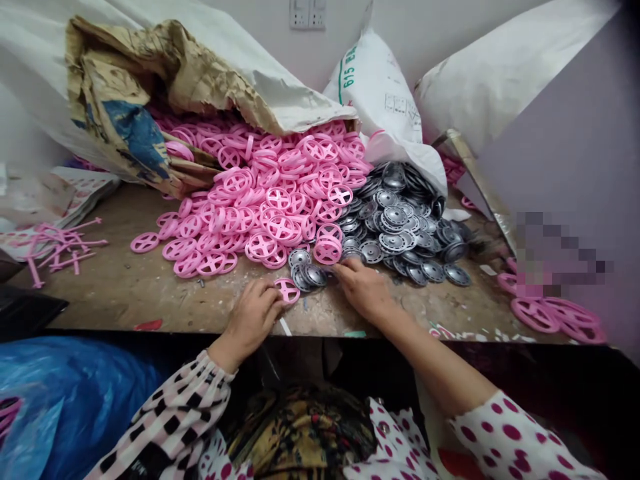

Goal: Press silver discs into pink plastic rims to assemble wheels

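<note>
Lying right of the pink pile [265, 193] are grey discs [395, 217]; before it, the left hand [255, 312] pinches a pink wheel [287, 291]; how the right hand [366, 288] closes is unclear.

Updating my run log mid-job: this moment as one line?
left hand: holding pink wheel; right hand: near grey discs; wheel heap: beyond hands

Left hand [254, 310] pinches a pink four-spoke wheel [287, 291] near the worktable's [200, 308] front edge. Right hand [367, 288] sits by dark grey discs [311, 275]; fingertips partly hidden, can't tell if gripping one. Pink wheel pile [281, 227] spills from a sack [240, 50] with brown paper lining [200, 70], touching the disc heap [395, 217] on its right. Pink rods [50, 245] far left, blue plastic bag [75, 400] below.
</note>
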Available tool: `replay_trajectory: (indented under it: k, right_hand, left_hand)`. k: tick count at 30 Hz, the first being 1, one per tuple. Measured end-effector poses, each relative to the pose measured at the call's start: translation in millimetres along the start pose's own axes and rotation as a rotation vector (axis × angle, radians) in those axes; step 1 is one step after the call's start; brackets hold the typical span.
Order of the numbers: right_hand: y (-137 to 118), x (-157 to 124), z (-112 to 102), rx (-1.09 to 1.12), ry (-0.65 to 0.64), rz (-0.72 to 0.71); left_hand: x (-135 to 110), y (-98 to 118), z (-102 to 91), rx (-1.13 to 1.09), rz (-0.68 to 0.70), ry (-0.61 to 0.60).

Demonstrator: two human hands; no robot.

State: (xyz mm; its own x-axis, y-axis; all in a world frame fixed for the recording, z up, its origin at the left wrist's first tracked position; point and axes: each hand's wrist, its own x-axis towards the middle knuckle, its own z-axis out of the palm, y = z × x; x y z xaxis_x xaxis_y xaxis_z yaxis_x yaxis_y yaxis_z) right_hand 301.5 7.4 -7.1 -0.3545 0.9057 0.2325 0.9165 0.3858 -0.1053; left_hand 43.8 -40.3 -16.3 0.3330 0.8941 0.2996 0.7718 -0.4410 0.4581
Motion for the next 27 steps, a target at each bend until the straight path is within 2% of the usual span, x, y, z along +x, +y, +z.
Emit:
replay_trajectory:
  k: [3, 6, 8, 10, 13, 17, 21, 24, 27]
  right_hand:
    - [-0.9, -3.5, -4.8, 0.292, 0.196, 0.107]
    - [-21.4, -8.1, -2.3, 0.717, 0.39, 0.185]
    - [-43.0, -9.7, 4.6, 0.966, 0.377, 0.243]
    - [-63.7, -8.5, 13.9, 1.062, 0.246, 0.257]
    - [-82.4, -3.4, 24.3, 0.918, 0.061, 0.163]
    - [-86.9, 0.2, 22.1, 0.606, -0.085, 0.003]
    - [-88.6, -3.6, 14.0, 0.385, -0.152, -0.088]
    - [-90.2, -8.0, 13.3, 0.425, -0.135, -0.107]
    - [-88.5, -10.6, 16.1, 0.586, -0.128, -0.077]
  left_hand:
    - [-5.5, -1.7, 2.4, -0.023, -0.002, 0.019]
    - [-8.2, -1.8, 4.9, -0.033, 0.005, 0.041]
    - [-9.5, -1.1, 6.2, -0.041, 0.006, 0.053]
    - [-11.2, -0.3, 7.1, -0.062, -0.001, 0.048]
    - [-15.8, -0.9, 7.8, -0.118, -0.045, 0.045]
    - [-20.2, -5.8, 8.4, -0.116, -0.203, 0.085]
    - [-15.4, -5.5, 7.6, -0.046, -0.33, -0.054]
    - [-11.9, 2.1, 4.5, -0.023, -0.376, -0.121]
    - [-13.6, 10.8, 0.2, 0.025, -0.427, -0.114]
